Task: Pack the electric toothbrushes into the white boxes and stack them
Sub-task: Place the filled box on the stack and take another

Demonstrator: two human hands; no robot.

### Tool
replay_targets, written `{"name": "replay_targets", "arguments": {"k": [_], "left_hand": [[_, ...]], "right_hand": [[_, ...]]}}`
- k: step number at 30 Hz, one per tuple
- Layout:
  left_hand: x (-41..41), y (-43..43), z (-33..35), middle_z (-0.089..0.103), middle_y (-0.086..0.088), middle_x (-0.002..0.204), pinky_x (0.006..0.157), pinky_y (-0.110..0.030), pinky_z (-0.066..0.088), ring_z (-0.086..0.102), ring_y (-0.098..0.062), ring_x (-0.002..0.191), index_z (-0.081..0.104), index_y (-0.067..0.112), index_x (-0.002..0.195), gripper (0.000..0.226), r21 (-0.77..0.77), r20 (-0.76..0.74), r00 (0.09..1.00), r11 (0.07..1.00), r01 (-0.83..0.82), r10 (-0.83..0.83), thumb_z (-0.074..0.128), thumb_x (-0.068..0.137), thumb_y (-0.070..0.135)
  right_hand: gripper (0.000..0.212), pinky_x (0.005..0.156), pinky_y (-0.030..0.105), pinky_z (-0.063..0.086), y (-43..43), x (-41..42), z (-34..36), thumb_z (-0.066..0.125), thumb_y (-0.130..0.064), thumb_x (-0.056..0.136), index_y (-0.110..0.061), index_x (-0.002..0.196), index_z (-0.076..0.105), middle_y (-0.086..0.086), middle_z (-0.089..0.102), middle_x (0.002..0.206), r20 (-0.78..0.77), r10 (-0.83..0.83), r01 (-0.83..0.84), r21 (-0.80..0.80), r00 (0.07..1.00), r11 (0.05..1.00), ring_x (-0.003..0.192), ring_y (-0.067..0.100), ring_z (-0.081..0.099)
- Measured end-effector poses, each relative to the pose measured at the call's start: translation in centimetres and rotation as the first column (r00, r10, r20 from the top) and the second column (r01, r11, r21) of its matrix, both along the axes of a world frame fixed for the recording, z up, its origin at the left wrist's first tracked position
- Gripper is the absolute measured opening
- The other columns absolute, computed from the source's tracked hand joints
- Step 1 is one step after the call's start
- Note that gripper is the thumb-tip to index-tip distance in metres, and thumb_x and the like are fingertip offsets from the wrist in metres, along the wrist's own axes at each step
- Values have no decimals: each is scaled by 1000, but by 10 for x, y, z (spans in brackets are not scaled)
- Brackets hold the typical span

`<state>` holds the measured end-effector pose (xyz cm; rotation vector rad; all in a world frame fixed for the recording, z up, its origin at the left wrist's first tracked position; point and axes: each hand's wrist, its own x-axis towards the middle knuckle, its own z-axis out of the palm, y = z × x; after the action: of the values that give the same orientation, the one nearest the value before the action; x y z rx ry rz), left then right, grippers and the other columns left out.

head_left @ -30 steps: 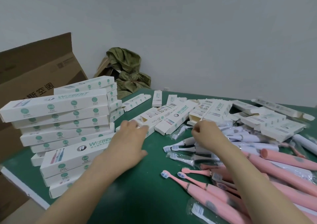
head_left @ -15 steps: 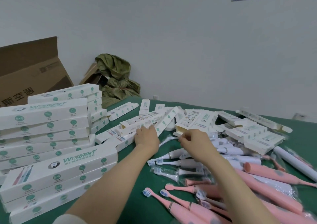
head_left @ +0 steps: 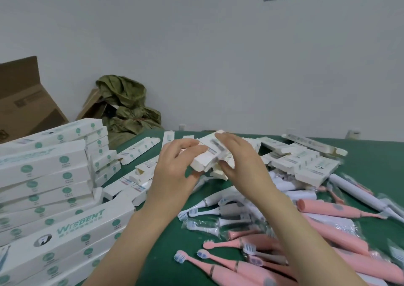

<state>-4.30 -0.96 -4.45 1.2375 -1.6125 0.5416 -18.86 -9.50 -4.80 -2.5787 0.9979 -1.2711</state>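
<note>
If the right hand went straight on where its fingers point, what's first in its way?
The right hand meets the white box it holds; beyond that, probably the left hand, though depth is unclear.

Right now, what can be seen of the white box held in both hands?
The white box is a narrow cardboard-looking carton with blurred dark print on top. Its near end is open, flaps loose, cream inside. It is held tilted above the green table. The left hand grips its left side; the right hand pinches it, fingers on top, thumb beneath. Whether anything is inside cannot be told.
</note>
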Motion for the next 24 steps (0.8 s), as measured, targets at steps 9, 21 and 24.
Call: {"name": "replay_targets", "arguments": {"k": [9,21,24], "left_hand": [[-27,-7,23,51,20,122,99,-27,44,52,-7,116,40,42,121,74,-93,-460,811,928,362,-362,82,65,18],[-55,-39,41,56,34,98,67,-2,38,55,11,86,45,49,105,52,5,-394,900,978,207,-189,79,71,30],[-57,-41,38,60,30,89,62,-6,40,57,7,81,46,49,97,41,37,-411,883,963,265,-227,76,72,34]], "right_hand": [[37,72,15,46,27,19,11,69,-5,80,-25,111,66,-15,69,89,319,75,-104,74,945,992,82,6,62],[25,83,16,51,28,-23,67,45,-20,100,-28,106,67,-11,72,104,767,193,-506,192,612,841,101,0,64],[22,80,13,50,30,-19,62,57,-14,93,-31,100,70,-19,72,97,726,171,-420,176,666,890,96,-3,65]]}}
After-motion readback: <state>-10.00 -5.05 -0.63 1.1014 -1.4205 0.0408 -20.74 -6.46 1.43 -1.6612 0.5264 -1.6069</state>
